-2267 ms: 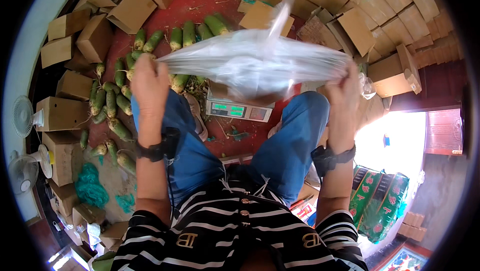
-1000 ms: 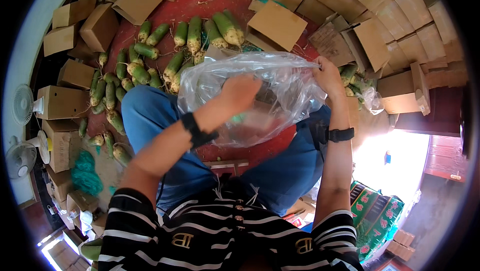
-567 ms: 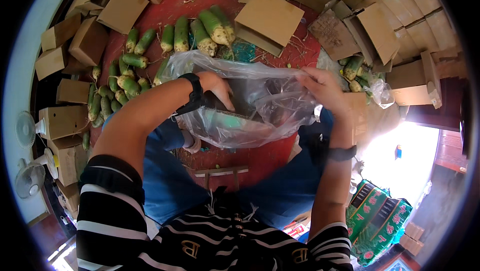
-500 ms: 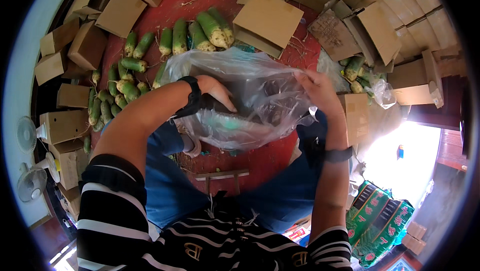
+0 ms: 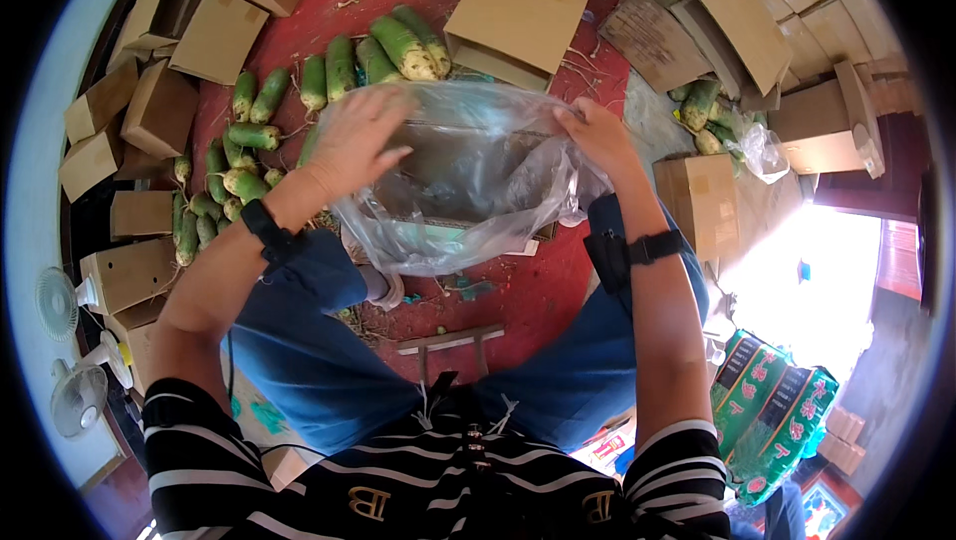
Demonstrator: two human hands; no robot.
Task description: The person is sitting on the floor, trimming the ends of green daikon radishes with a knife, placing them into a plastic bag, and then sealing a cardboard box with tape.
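Note:
A large clear plastic bag (image 5: 448, 259) spreads between my hands with its mouth wide. Through it show the brown walls of a carton (image 5: 478, 147), so the bag sits in or over that box. My right hand (image 5: 597, 137) pinches the bag's rim at the right far corner. At the left rim is my left hand (image 5: 360, 142), with thumb and fingers apart and the fingertips blurred; it does not grip the plastic. Just beyond the bag lie several big green radishes (image 5: 400, 47) with pale, soil-marked ends.
More green radishes (image 5: 244, 184) lie in a heap on the red floor (image 5: 468, 316) at left. An open carton (image 5: 516, 22) stands beyond the bag, and others line both sides. A low stool frame (image 5: 450, 339) is between my legs. Green sacks (image 5: 767, 411) stand at lower right.
My left hand has come out of the bag's mouth to its left rim. The bag now opens wider, showing the carton's walls. My right hand still holds the rim, slightly further left.

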